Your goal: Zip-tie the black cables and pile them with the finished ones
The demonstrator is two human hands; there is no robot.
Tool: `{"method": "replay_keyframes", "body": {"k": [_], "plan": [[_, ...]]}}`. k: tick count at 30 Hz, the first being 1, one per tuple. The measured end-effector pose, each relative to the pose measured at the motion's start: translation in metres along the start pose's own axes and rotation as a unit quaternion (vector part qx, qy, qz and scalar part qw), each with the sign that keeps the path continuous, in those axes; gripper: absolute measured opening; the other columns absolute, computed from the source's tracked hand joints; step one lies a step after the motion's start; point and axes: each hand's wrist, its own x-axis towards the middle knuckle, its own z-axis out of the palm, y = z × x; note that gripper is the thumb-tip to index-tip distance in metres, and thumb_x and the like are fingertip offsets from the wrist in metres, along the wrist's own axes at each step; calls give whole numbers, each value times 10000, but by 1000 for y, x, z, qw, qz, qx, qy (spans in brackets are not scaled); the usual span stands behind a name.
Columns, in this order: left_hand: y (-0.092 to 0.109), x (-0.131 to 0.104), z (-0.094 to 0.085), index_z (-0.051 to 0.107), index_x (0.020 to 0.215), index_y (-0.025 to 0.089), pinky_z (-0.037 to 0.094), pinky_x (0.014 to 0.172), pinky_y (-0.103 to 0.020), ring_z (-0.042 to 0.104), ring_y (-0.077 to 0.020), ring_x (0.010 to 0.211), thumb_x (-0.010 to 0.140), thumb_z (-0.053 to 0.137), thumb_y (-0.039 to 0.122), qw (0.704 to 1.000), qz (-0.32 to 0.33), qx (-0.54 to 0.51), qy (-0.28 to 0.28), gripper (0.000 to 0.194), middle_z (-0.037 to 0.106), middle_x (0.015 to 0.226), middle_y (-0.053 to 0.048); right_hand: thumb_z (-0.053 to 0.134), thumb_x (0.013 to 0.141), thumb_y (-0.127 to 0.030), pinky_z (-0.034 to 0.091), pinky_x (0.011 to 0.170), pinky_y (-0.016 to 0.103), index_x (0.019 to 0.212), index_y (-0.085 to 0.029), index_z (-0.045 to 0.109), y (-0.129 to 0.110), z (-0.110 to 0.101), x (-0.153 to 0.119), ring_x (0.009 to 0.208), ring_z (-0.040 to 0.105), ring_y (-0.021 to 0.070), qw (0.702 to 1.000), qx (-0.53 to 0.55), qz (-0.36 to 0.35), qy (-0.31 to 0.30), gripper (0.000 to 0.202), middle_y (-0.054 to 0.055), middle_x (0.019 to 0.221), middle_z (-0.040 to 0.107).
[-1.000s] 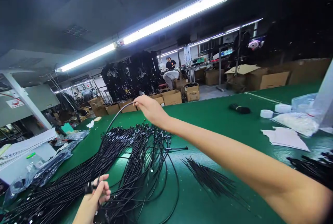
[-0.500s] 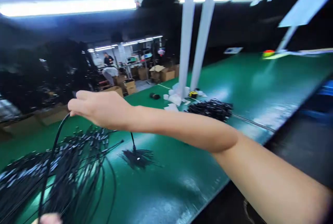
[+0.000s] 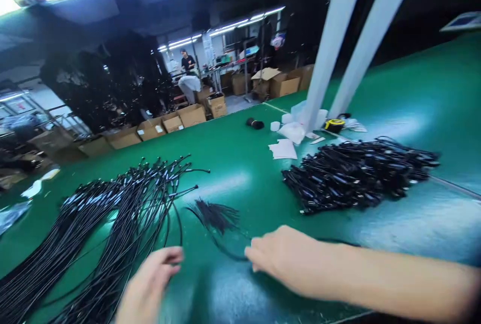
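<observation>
Lying curved on the green table (image 3: pixel 240 163), a single black cable (image 3: pixel 225 251) runs from the fingertips of the right hand (image 3: pixel 285 259) leftward toward the left hand (image 3: pixel 150 284). The right hand rests low on the mat with its fingers curled down onto the cable's end, though blur hides whether they pinch it. The left hand hovers just beside the near edge of the spread cable bundle (image 3: pixel 112 218), fingers loosely apart and holding nothing that can be made out. A small fan of black cable ties (image 3: pixel 216 213) sits just beyond the cable, between the two hands, and a heap of coiled cables (image 3: pixel 356 173) lies well apart to the right. Half a second earlier the right hand was raised high over the bundle with the cable hanging from it in an arc; now it has come down to the table.
</observation>
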Motion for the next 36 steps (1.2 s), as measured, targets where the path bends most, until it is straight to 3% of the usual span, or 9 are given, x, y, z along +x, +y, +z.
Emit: {"method": "replay_keyframes", "body": {"k": [3, 6, 8, 10, 13, 18, 22, 28, 36], "plan": [[-2, -6, 49, 729, 773, 213, 489, 820, -273, 640, -178, 814, 797, 612, 481, 967, -1, 7, -257, 293, 665, 689, -42, 528, 893, -210, 286, 485, 285, 857, -185, 587, -11, -3, 6, 626, 591, 163, 996, 62, -30, 58, 73, 17, 759, 635], [-5, -9, 73, 693, 853, 237, 417, 485, -160, 413, -47, 402, 836, 545, 512, 905, -114, -222, -343, 313, 420, 445, 76, 490, 937, -289, 353, 569, 265, 835, -183, 607, 14, -11, 15, 689, 598, 159, 984, 139, 38, 107, 188, 16, 783, 649], [-7, -9, 69, 688, 846, 206, 283, 372, -117, 196, -10, 355, 808, 588, 513, 877, -167, -309, -328, 326, 297, 458, 109, 496, 934, -306, 378, 620, 259, 846, -192, 620, 38, -10, 13, 719, 601, 155, 972, 189, 74, 114, 190, 4, 803, 655], [-10, -6, 54, 698, 833, 160, 254, 361, -103, 157, -4, 385, 802, 628, 460, 878, -174, -332, -299, 309, 286, 500, 102, 497, 923, -285, 394, 643, 266, 885, -196, 625, 58, -4, 5, 729, 597, 161, 965, 218, 97, 112, 161, 6, 835, 650], [-16, -1, 28, 708, 835, 102, 255, 345, -89, 177, -6, 398, 824, 635, 359, 861, -180, -409, -245, 268, 268, 505, 103, 538, 883, -286, 426, 648, 268, 936, -212, 623, 70, 10, -12, 720, 588, 165, 949, 277, 126, 86, 125, 2, 846, 629], [-12, 6, -4, 610, 1143, 57, 423, 446, -68, 391, 7, 405, 860, 552, 100, 802, -86, -590, -47, 292, 416, 519, 101, 466, 923, -295, 484, 663, 264, 1024, -261, 632, 62, 37, -33, 758, 630, 175, 937, 318, 106, 93, 197, 10, 864, 647], [-3, 7, -6, 542, 1239, 72, 541, 807, -275, 476, -6, 463, 873, 463, 14, 854, -93, -513, -2, 379, 505, 567, 88, 427, 925, -235, 475, 578, 271, 1092, -235, 635, 54, 43, -33, 666, 628, 179, 951, 193, 65, 235, 267, 35, 784, 645], [-9, 5, 1, 613, 1138, 26, 410, 495, -156, 395, 0, 464, 830, 650, 227, 863, -131, -486, -51, 369, 483, 569, 79, 355, 942, -179, 429, 515, 273, 1050, -195, 645, 43, 21, -15, 581, 560, 163, 962, 125, 52, 236, 310, 40, 688, 589], [-16, 11, -8, 696, 953, 128, 445, 494, -129, 515, -16, 500, 715, 755, 176, 879, -155, -445, 77, 250, 612, 660, 39, 379, 937, -183, 415, 543, 289, 996, -205, 642, 31, 31, -4, 607, 575, 174, 968, 109, 36, 224, 271, 48, 714, 614]]}}
